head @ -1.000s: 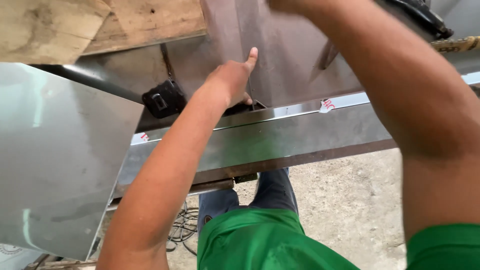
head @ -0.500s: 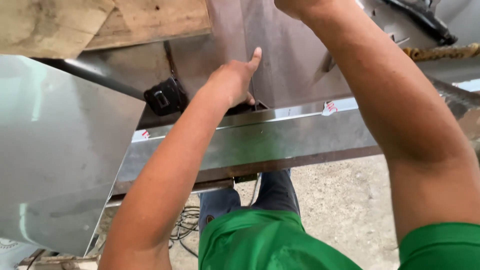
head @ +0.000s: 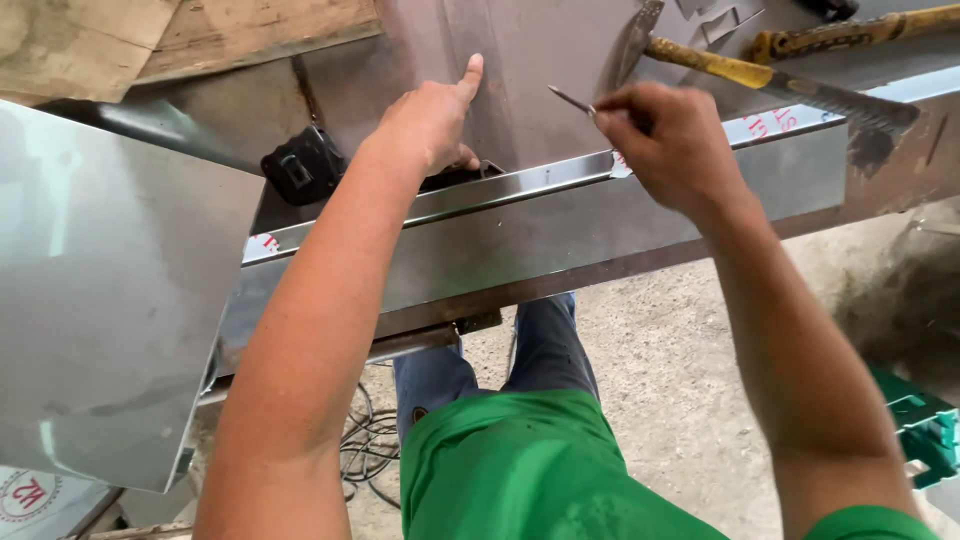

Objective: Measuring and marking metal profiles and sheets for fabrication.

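Observation:
My left hand (head: pixel 428 122) rests on the dark steel bench top (head: pixel 540 60) with the index finger stretched forward. Its other fingers curl over a small dark flat tool (head: pixel 470 172) at the back edge of a long shiny folded steel strip (head: pixel 560 215). My right hand (head: pixel 665 140) pinches a thin metal scriber (head: pixel 570 98). The scriber's point hangs just above the bench, a little behind the strip and to the right of my left hand.
A black tape-measure-like case (head: pixel 300 165) lies left of my left hand. A yellow-handled hammer (head: pixel 720 65) and another tool (head: pixel 850 30) lie at the back right. A large shiny steel sheet (head: pixel 100 300) juts out at the left. Cables (head: pixel 365 440) and a green crate (head: pixel 925 425) sit on the concrete floor.
My right hand has come down into view with the scriber, closing in beside my left hand. My left hand has stayed on the dark tool.

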